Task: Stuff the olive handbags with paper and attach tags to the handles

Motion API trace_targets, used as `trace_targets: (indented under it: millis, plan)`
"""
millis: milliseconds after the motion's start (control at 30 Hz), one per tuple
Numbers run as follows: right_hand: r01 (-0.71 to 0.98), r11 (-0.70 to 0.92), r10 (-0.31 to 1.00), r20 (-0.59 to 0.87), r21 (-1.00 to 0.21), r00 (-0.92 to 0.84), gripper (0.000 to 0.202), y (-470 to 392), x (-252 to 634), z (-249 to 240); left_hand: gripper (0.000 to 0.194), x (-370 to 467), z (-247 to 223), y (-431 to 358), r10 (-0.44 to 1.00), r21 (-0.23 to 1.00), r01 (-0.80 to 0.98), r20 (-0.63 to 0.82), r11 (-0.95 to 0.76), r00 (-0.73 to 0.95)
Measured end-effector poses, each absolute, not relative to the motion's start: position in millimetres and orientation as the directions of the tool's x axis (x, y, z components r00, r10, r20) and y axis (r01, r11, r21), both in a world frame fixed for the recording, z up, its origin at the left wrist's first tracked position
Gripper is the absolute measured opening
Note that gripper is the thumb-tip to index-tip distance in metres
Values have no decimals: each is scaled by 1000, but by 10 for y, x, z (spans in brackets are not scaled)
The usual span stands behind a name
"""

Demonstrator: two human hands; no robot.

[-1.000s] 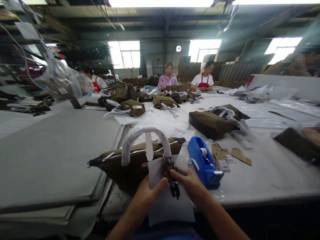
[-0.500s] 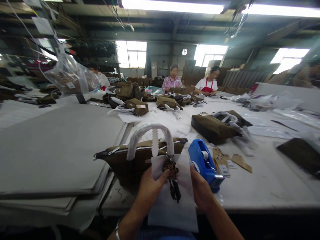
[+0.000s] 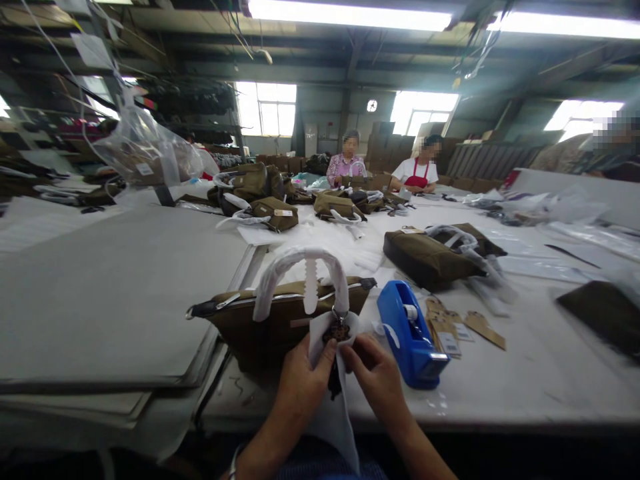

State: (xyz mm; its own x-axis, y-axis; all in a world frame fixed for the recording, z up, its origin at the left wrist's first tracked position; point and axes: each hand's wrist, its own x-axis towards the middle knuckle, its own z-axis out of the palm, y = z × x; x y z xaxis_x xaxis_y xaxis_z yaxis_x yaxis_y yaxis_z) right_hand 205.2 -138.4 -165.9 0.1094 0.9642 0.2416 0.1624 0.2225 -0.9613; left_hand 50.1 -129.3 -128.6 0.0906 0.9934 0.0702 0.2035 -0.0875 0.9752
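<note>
An olive handbag [image 3: 280,307] stands upright in front of me, its raised handle [image 3: 285,263] wrapped in white material. From the handle's right end hangs a dark, flower-shaped bag charm [image 3: 336,331] with a dark tassel. Behind and around the charm is a sheet of white tissue paper [image 3: 335,427], partly folded in. My left hand [image 3: 303,380] is closed on the charm and paper, thumb on the charm's front. My right hand [image 3: 373,370] pinches the paper's right edge close to the charm. Just right of it stands a blue tape dispenser [image 3: 413,333].
Brown cardboard tags [image 3: 450,327] lie beyond the dispenser, near another olive bag [image 3: 430,257]. A large stack of pale sheets [image 3: 115,287] covers the table's left side. More bags [image 3: 250,193] are heaped farther back, where co-workers [image 3: 417,167] sit across the table.
My right hand has moved left, bringing the paper's right side in over the charm and tassel. The paper now looks narrower and folded. My left hand keeps its hold.
</note>
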Motion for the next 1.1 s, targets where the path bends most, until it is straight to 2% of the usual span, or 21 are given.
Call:
trace_targets:
  millis: [133, 267, 333, 433, 633, 833, 1000, 1100]
  plan:
    - [267, 253, 952, 289, -930, 103, 24, -1419, 2046, -1623, 49, 488, -1277, -1336, 985, 926, 344, 116, -154, 128]
    - [166, 181, 983, 179, -969, -31, 33, -1405, 2151, -1536, 40, 454, -1231, -1307, 985, 907, 391, 112, -156, 133]
    - [159, 150, 988, 151, -976, -7, 39, -1364, 2167, -1503, 39, 431, -1207, -1292, 977, 898, 400, 120, -182, 176]
    - [246, 156, 977, 185, -957, 103, 39, -1298, 2104, -1487, 41, 406, -1200, -1293, 967, 867, 437, 170, -239, 191]
    - [222, 165, 961, 207, -961, 185, 37, -1302, 1916, -1535, 39, 405, -1267, -1338, 906, 744, 548, 418, -382, 64]
    - [172, 125, 967, 159, -977, 201, 38, -1341, 1858, -1553, 36, 377, -1330, -1346, 903, 740, 592, 427, -319, -47]
    - [197, 133, 964, 173, -971, 200, 37, -1344, 1852, -1574, 16, 311, -1294, -1329, 865, 719, 608, 491, -338, -101]
    - [196, 134, 964, 174, -971, 199, 36, -1344, 1845, -1574, 14, 306, -1231, -1337, 864, 729, 591, 493, -345, -104]
